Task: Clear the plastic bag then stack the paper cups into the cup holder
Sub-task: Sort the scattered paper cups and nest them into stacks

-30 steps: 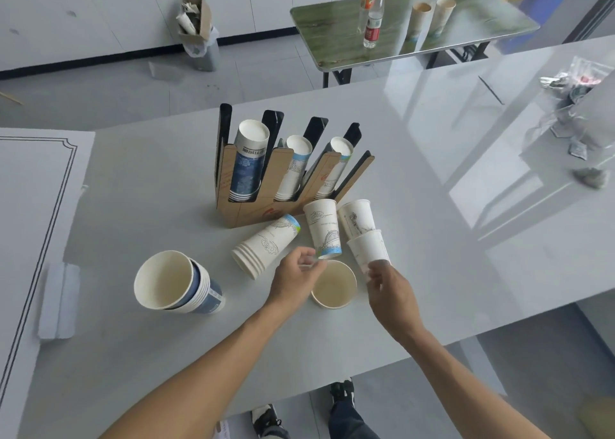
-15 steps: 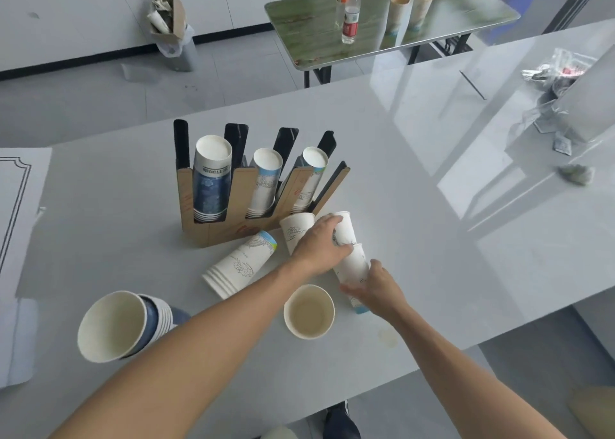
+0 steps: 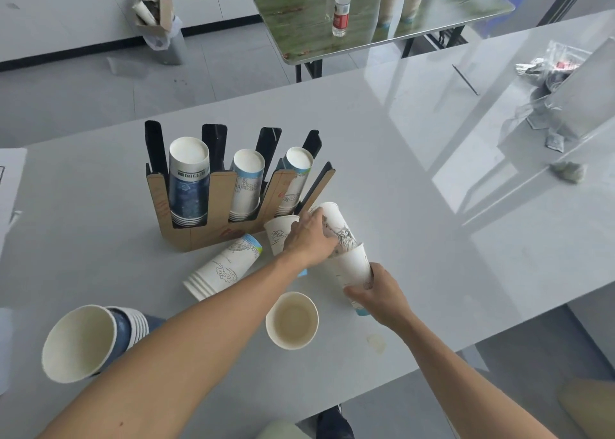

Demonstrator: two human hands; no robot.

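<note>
A cardboard cup holder (image 3: 213,235) stands on the grey table (image 3: 416,239) with stacks of paper cups in three slots. Just in front of it, my left hand (image 3: 307,239) grips a white cup with a line drawing (image 3: 339,229). My right hand (image 3: 382,297) holds a second white cup (image 3: 356,265) by its base, and the first cup's end sits inside its mouth. Another white cup (image 3: 278,232) stands upside down beside my left hand. An upright empty cup (image 3: 292,320) stands near my forearm. The plastic bag (image 3: 552,82) lies crumpled at the far right.
A lying stack of white cups (image 3: 221,270) and a lying stack of blue cups (image 3: 90,342) rest at the front left. Small wrappers (image 3: 567,170) lie near the bag. A green table (image 3: 382,12) with bottles and cups stands behind, and a bin (image 3: 159,29) is on the floor.
My left hand moved from the upright cup to the drawn cup and grasped it. My right hand slid its cup towards me, and the two cups now nest together.
</note>
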